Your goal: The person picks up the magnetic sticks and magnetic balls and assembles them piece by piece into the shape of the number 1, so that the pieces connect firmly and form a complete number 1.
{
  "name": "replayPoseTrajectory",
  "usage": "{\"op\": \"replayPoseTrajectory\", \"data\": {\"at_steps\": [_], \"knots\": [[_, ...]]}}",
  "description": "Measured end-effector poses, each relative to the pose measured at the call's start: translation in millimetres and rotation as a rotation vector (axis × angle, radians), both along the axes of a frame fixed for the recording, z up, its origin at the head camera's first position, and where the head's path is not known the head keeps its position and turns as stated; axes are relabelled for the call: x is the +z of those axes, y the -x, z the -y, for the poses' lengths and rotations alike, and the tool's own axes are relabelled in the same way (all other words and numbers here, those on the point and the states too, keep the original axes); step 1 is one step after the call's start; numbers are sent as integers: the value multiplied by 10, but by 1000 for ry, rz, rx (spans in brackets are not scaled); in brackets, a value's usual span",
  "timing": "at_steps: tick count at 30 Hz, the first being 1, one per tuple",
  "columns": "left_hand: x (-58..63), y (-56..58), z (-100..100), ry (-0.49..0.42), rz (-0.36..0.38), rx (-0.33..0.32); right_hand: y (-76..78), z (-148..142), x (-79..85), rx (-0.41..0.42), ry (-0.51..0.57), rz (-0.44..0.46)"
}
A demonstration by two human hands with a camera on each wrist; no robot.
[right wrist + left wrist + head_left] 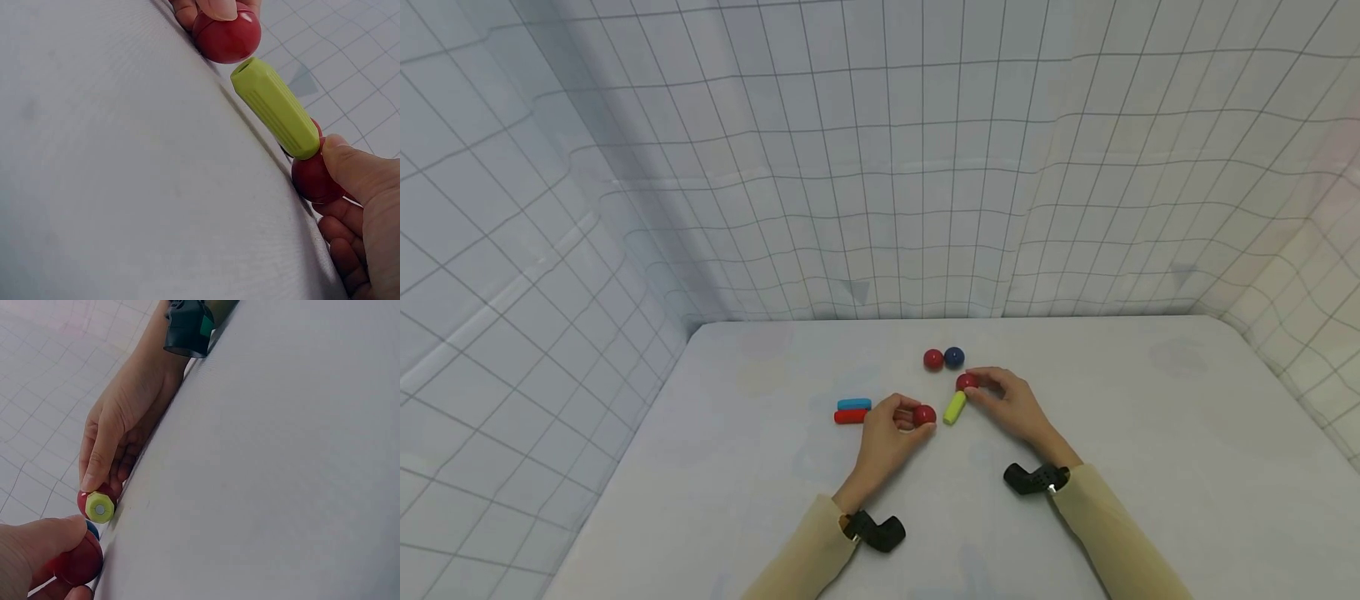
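Observation:
My left hand [882,437] pinches a glossy red ball [924,415] between thumb and fingers, low over the white table. To its right, my right hand [1011,406] grips another red ball [967,382]. A yellow-green ribbed rod [275,107] meets that second ball at one end. Its other end, with a grey disc in the middle, points toward the left hand's ball [227,34]; a small gap shows between them in the right wrist view. Just left of the left hand lie a blue rod [854,404] and a red rod [850,416], the latter partly covered by the hand.
Beyond the hands, a third red ball [933,360] and a dark blue ball [954,357] sit side by side on the table [760,483]. White cloth with a grid pattern [880,192] hangs behind the table's far edge and along both sides.

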State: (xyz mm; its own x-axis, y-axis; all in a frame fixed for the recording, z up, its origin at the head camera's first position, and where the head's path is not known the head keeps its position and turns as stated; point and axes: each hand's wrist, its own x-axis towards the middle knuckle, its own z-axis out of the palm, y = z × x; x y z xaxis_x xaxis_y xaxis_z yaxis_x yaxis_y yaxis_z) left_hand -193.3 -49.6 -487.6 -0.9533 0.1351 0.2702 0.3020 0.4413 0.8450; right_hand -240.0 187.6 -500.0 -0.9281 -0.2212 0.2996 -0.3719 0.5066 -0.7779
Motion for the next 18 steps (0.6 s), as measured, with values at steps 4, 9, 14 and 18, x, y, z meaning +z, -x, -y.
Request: {"op": "replayPoseTrajectory", "data": {"at_steps": [4,9,14,18], "knots": [[-13,-1,0,-16,14,-8,2,0,0,-4,-13,1],[-29,-2,-4,-20,32,-21,0,-1,-3,-7,-23,1],[-33,-8,-7,-31,5,-40,4,-4,-11,-10,-21,7],[-30,-9,-3,-36,1,-45,13,-3,-15,-8,-16,13]]}}
